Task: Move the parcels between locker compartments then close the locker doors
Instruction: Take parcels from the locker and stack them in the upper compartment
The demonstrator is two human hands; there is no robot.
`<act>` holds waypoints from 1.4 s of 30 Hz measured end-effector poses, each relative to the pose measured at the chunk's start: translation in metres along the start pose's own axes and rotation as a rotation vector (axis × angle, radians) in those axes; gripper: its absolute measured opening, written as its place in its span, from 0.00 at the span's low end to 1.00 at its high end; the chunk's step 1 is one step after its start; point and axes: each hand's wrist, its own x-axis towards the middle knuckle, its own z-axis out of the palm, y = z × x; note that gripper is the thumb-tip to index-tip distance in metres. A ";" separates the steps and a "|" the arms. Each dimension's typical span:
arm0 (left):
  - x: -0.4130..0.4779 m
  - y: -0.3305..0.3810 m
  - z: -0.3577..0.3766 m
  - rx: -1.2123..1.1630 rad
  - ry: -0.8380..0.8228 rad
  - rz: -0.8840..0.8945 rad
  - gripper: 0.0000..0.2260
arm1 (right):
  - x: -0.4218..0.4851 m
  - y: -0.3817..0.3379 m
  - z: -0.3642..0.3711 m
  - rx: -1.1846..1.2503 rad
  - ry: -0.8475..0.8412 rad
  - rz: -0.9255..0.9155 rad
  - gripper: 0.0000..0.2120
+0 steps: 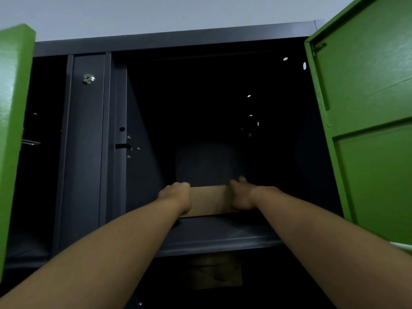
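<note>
Together, the left hand [176,196] and right hand [242,195] clasp a brown parcel [209,200] on the upper shelf [223,233], fingers [181,186] curled round its ends.

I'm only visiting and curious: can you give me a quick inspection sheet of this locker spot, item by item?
Surface: dark grey shelf of the upper compartment.
Job's things: cardboard parcel on that shelf; second parcel dim in the compartment below; left door and right door, both green, open.
Clutter: nothing seen.
Hands: left hand and right hand grip the cardboard parcel's ends.
Cables: nothing seen.
Surroundings: pale wall above the locker; round lock on a grey panel.
</note>
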 end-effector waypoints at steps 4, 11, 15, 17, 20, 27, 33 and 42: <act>-0.024 0.001 -0.020 -0.242 -0.022 -0.033 0.26 | -0.017 0.001 -0.010 0.044 0.078 0.010 0.28; -0.082 -0.004 -0.053 -0.333 -0.026 -0.006 0.27 | -0.073 -0.004 -0.028 0.170 0.113 0.012 0.18; -0.121 -0.011 -0.069 -0.621 0.009 -0.044 0.24 | -0.112 -0.013 -0.035 0.359 0.174 0.032 0.18; -0.141 -0.016 -0.073 -0.902 0.034 -0.105 0.23 | -0.134 -0.019 -0.035 0.548 0.220 0.057 0.15; -0.180 -0.024 -0.079 -1.253 0.068 -0.224 0.16 | -0.169 -0.034 -0.031 0.827 0.251 0.095 0.12; -0.262 -0.046 -0.079 -1.506 0.092 -0.316 0.12 | -0.242 -0.081 -0.009 1.176 0.370 0.133 0.12; -0.351 -0.082 -0.063 -1.451 0.109 -0.328 0.10 | -0.306 -0.124 0.034 1.327 0.187 0.096 0.15; -0.538 -0.188 0.015 -1.290 0.151 -0.643 0.12 | -0.407 -0.210 0.158 1.286 -0.111 0.156 0.16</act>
